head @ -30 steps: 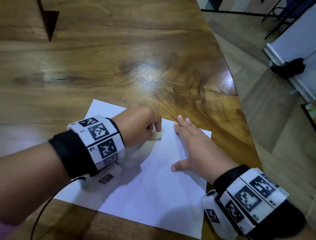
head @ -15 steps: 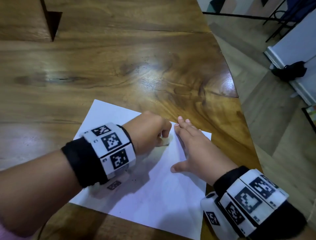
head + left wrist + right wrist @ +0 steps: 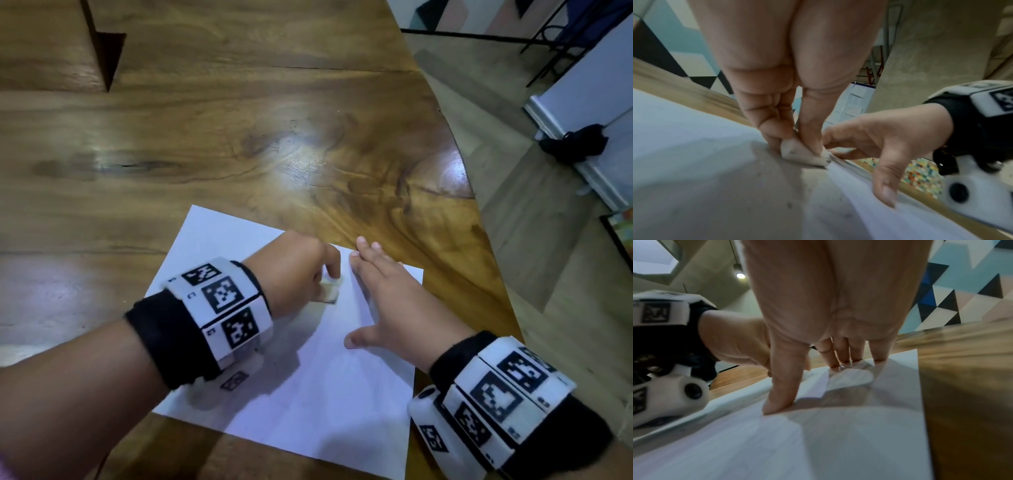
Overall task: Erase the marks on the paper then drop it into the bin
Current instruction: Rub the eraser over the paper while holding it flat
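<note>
A white sheet of paper (image 3: 318,401) lies on the wooden table (image 3: 239,144) near its right edge. My left hand (image 3: 301,274) pinches a small off-white eraser (image 3: 329,291) and presses it on the paper's upper middle. Close up, the eraser (image 3: 803,154) shows grey smudges, and small dark crumbs dot the paper (image 3: 694,178). My right hand (image 3: 387,294) lies flat with straight fingers on the paper's right part, just right of the eraser. From the right wrist, its fingers (image 3: 840,353) and thumb press the paper (image 3: 838,434). No bin is in view.
The table's curved right edge (image 3: 479,219) runs close beside my right hand, with tiled floor beyond. A dark bundle (image 3: 575,144) lies on the floor by a white wall base. A dark triangular gap (image 3: 106,58) cuts the tabletop at far left.
My left hand with the eraser has slid rightward across the paper towards my right hand, and the paper's near left part shifted a little. The right hand has stayed pressed flat.
</note>
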